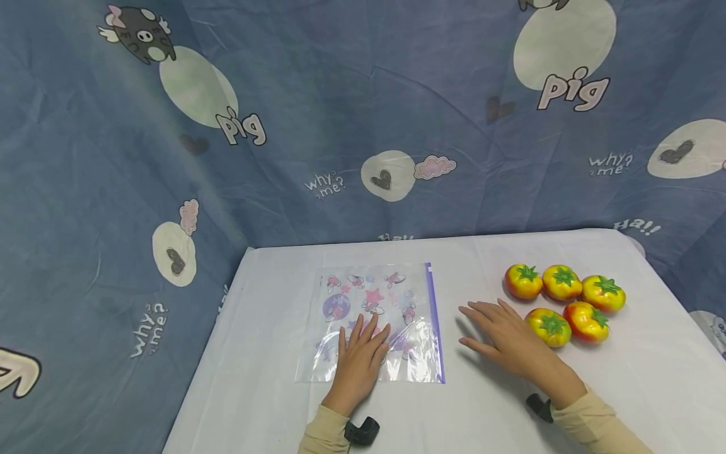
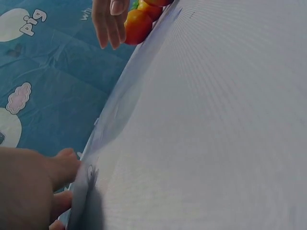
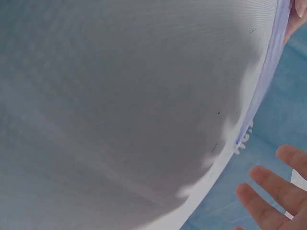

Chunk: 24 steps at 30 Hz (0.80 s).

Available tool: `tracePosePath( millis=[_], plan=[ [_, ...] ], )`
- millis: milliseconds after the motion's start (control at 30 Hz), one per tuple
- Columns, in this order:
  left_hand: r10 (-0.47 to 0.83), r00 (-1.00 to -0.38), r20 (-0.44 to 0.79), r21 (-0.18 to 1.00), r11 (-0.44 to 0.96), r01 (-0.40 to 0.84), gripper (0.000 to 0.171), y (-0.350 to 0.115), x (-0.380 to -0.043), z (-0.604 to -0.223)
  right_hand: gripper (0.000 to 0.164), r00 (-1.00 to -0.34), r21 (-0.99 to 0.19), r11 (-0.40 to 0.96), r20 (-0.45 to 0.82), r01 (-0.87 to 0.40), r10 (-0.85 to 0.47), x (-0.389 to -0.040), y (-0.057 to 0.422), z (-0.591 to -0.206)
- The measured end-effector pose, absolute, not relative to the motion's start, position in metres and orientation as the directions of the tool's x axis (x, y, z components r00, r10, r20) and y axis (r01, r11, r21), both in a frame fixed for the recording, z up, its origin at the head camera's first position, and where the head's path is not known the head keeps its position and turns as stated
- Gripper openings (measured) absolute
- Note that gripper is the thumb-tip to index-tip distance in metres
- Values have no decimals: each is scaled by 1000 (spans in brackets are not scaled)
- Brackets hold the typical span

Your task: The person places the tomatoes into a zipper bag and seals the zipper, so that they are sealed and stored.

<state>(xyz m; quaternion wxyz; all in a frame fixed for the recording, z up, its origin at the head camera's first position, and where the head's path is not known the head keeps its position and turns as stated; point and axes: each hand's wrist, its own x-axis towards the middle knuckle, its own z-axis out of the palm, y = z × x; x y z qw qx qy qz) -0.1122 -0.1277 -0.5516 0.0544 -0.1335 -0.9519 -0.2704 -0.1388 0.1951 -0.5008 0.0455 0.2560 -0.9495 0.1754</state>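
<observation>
A clear zip bag (image 1: 416, 296) printed with pink and purple figures lies flat on the white table, its purple zip edge on the right. My left hand (image 1: 358, 362) rests on the bag's lower middle with the fingers spread straight. Between the bag and a group of toy tomatoes (image 1: 553, 325), my right hand (image 1: 507, 340) hovers over the table, fingers extended and holding nothing. The tomatoes are yellow and red with green leafy tops. In the right wrist view, the fingers of the right hand (image 3: 273, 191) appear spread apart.
The white-covered table (image 1: 255, 328) ends at a blue cloth backdrop (image 1: 317, 113) printed with pigs and lettering, which rises behind it and on the left. A black wrist strap (image 1: 363, 432) sits at the left cuff, another black strap (image 1: 539, 408) at the right.
</observation>
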Motion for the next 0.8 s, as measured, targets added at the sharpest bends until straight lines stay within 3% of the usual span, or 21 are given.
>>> tracePosePath(
  millis=[800],
  plan=[
    [174,-960,218,543,796,267,35,-128,-114,-550,58,-856,-298,803,187,-516,-481,-140,193,-503]
  ],
)
